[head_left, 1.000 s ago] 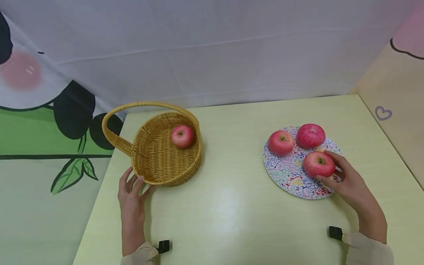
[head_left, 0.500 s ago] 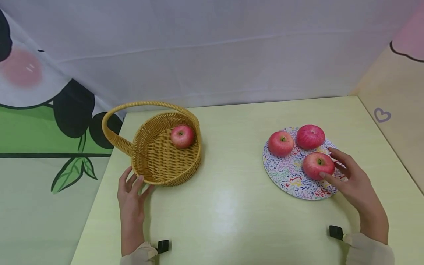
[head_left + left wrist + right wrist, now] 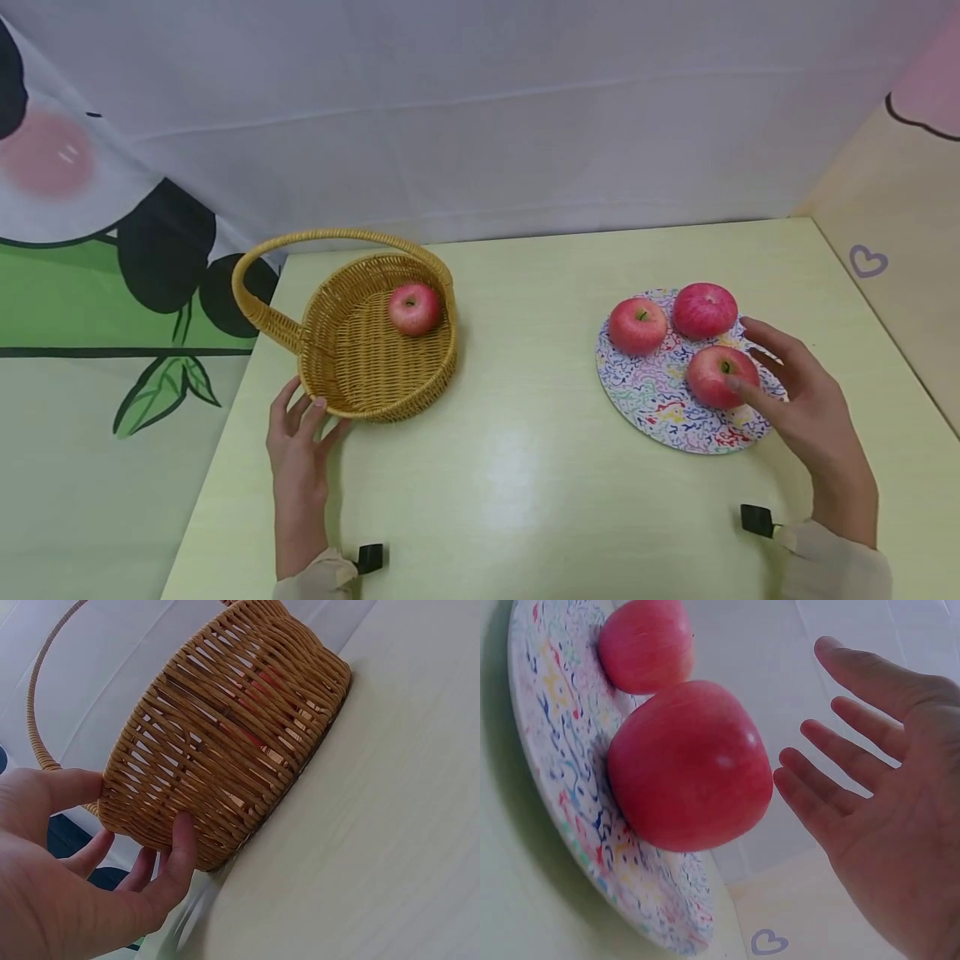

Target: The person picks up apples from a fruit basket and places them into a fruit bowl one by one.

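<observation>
A round wicker basket [image 3: 375, 354] with a tall arched handle [image 3: 341, 236] stands on the table at left, one red apple [image 3: 414, 309] inside. My left hand [image 3: 297, 462] rests against its near-left wall and rim, fingers spread; the left wrist view shows fingertips touching the weave [image 3: 217, 742]. At right, a round patterned plate [image 3: 637, 400] bears three more apples. My right hand [image 3: 813, 408] is beside the nearest apple [image 3: 722, 377], fingers loosely bent and apart, holding nothing. In the right wrist view a gap shows between thumb and apple [image 3: 690, 765]; whether another fingertip touches it I cannot tell.
The other plate apples sit at back left [image 3: 637, 326] and back right [image 3: 705, 311]. Pale table [image 3: 517, 375] lies between basket and plate. A white cloth wall [image 3: 525, 158] rises behind, and a beige panel [image 3: 900, 208] borders the right side.
My right hand's fingers have come away from the nearest apple and spread wider, the hand shifting slightly right and up. That apple stays on the plate. My left hand and the basket look unmoved.
</observation>
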Tool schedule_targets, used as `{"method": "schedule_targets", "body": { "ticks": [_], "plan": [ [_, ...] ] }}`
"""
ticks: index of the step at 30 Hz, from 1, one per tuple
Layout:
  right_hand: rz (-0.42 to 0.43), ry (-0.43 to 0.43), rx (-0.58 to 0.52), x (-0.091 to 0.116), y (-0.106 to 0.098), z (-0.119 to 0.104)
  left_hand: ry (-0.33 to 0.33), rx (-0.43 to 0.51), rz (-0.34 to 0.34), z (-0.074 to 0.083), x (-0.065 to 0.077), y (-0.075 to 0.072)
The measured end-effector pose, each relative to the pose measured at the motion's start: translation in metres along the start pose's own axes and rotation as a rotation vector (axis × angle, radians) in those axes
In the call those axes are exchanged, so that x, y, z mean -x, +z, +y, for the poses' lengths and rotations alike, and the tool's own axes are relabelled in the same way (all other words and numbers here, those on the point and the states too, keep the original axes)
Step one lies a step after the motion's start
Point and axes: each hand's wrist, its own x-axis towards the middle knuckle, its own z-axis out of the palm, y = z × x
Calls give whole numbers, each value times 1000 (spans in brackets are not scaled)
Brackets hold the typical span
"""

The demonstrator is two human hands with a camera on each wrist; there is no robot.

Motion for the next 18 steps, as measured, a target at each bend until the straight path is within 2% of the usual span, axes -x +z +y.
{"method": "schedule_targets", "body": {
  "ticks": [6, 10, 15, 18],
  "plan": [
    [-41, -56, -78, -5, 15, -15, -7, 7, 0, 0, 0, -1],
    [-96, -75, -123, -10, 36, -25, -3, -4, 10, -1, 0, 0],
    [-139, -166, -215, -18, 60, -35, 2, -7, 11, -1, -1, 0],
    [-145, -185, -236, -20, 73, -42, 1, -6, 16, -1, -1, 1]
  ]
}}
